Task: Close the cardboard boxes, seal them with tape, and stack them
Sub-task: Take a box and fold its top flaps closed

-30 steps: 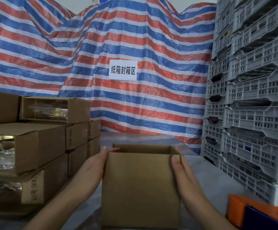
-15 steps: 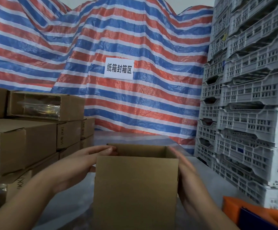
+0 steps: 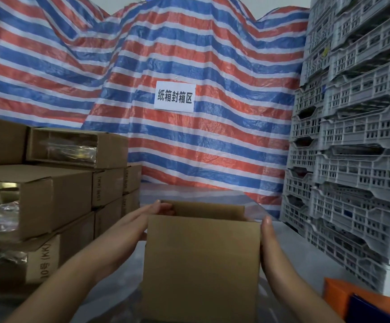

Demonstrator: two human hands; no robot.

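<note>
A plain brown cardboard box point(image 3: 201, 264) stands upright on the table right in front of me, its top open, with the far wall's inner face showing. My left hand point(image 3: 131, 226) lies against the box's left side, straight fingers reaching to the top left corner of the rim. My right hand point(image 3: 268, 243) presses flat on the right side, fingertips near the upper edge. At the left rises a stack of brown cardboard boxes point(image 3: 56, 201), some with open ends showing clear plastic inside.
Grey plastic crates point(image 3: 352, 159) are piled high along the right. An orange tape dispenser point(image 3: 343, 292) lies at the lower right on the grey table point(image 3: 306, 252). A striped tarp point(image 3: 189, 54) with a white sign point(image 3: 174, 96) hangs behind.
My left hand has slid from the box's left side up to its top left corner. The right hand stays on the right side. The view has shifted a little.
</note>
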